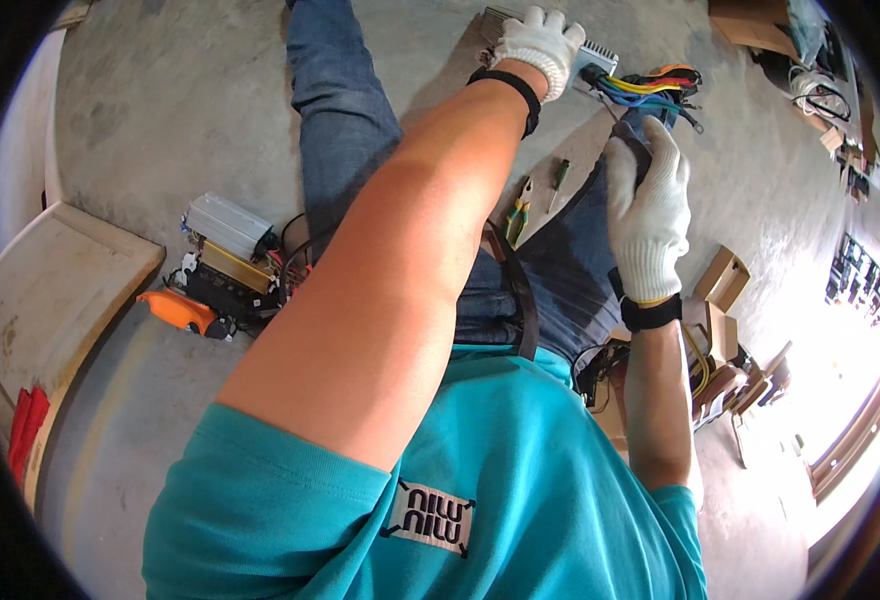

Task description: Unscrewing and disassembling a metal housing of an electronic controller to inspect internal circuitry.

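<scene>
My left hand (543,48), in a white knit glove, reaches far forward and lies over a silver finned metal box (600,58), gripping it with bent fingers. A bundle of yellow, red, blue and black cables (655,88) comes out of the box's right side. My right hand (652,210), gloved too, is closed around a dark-handled screwdriver (632,146). Its thin shaft points up toward the box; the tip is hard to make out. Between my legs, pliers (519,213) with green-yellow handles and a small green screwdriver (560,174) lie on the floor.
On the left sit a silver finned case (228,223), stacked electronic parts and an orange piece (180,312). A worn board (70,290) with a red cloth (28,425) is farther left. Cardboard boxes (722,280) and coiled white cable (818,92) are on the right.
</scene>
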### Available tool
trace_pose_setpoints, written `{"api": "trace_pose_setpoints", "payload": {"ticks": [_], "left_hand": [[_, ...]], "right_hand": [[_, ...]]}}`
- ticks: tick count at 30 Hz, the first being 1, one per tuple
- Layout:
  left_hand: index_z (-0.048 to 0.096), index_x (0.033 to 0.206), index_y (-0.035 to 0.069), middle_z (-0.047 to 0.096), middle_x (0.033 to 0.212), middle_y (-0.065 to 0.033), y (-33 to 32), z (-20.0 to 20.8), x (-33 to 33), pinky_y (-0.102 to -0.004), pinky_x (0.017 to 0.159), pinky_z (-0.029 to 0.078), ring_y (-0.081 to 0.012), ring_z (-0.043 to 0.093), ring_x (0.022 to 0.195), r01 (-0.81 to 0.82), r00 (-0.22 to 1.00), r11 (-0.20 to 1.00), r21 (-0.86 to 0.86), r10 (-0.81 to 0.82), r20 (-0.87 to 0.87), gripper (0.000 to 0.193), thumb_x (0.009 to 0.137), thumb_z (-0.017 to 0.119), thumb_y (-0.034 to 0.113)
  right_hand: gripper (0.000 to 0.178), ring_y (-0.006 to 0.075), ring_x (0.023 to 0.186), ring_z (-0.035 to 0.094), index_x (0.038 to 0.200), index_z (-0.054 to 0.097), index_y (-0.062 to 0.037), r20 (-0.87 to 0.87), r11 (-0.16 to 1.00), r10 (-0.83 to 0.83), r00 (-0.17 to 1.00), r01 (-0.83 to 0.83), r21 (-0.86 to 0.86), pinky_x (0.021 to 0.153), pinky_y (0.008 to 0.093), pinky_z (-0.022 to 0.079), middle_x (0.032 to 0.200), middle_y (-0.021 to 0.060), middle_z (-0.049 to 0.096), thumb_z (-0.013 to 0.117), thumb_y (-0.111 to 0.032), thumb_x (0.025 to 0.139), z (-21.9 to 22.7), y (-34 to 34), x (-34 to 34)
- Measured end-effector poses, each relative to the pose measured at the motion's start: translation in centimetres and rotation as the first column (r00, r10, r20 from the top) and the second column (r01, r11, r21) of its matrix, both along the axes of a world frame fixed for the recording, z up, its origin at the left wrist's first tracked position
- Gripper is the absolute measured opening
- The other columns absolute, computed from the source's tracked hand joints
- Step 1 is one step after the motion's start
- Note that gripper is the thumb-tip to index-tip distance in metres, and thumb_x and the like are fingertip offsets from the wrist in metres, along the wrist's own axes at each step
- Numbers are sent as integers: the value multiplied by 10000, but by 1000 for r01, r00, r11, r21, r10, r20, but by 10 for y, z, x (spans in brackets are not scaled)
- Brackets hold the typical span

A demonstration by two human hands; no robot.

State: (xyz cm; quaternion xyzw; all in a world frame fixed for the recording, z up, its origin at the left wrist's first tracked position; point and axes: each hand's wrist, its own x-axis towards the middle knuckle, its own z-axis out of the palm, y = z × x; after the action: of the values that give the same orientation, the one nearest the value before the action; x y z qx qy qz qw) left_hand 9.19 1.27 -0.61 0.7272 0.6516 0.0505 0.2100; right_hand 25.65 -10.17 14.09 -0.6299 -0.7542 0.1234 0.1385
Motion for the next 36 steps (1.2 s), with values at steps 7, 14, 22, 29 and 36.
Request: {"api": "trace_pose_setpoints", "payload": {"ticks": [7,14,22,29,36], "left_hand": [[562,1525,199,572,1531,-145,0,3,-1,-576,1176,482,-391,512,1471,7,1000,1000,-1,-7,10,736,849,834,95],[554,1536,209,570,1537,-142,0,3,0,-580,1179,477,-390,512,1471,7,1000,1000,1,-7,-8,758,844,840,94],[548,1544,216,566,1543,-139,-1,3,0,-571,1178,473,-388,511,1473,1,1000,1000,10,0,-13,771,841,842,100],[549,1540,216,569,1532,-141,4,4,-1,-570,1170,480,-390,514,1469,12,1000,1000,-27,-12,-9,783,827,847,91],[550,1533,215,571,1524,-142,0,3,0,-572,1166,482,-394,520,1462,2,1000,1000,10,-2,-13,778,824,845,87]], "right_hand": [[274,405,1146,717,1330,718,-114,124,967,193,973,-210,143,949,493,579,1215,187,727,695,-192,1067,4,14,14],[285,346,1132,726,1297,722,-46,-20,995,-11,1000,13,102,1010,416,581,1193,176,729,754,-105,1019,4,18,19],[291,260,1099,749,1319,694,-7,-210,997,-13,978,-3,-79,992,390,591,1213,165,739,698,-94,1041,7,14,33],[308,248,1090,749,1334,687,-9,-187,992,-123,975,119,-29,1003,371,578,1208,164,744,716,-101,1042,2,12,47],[312,218,1131,724,1341,688,-14,-246,987,-157,956,143,-73,1034,367,561,1231,141,748,725,-125,1052,-6,16,46]]}}
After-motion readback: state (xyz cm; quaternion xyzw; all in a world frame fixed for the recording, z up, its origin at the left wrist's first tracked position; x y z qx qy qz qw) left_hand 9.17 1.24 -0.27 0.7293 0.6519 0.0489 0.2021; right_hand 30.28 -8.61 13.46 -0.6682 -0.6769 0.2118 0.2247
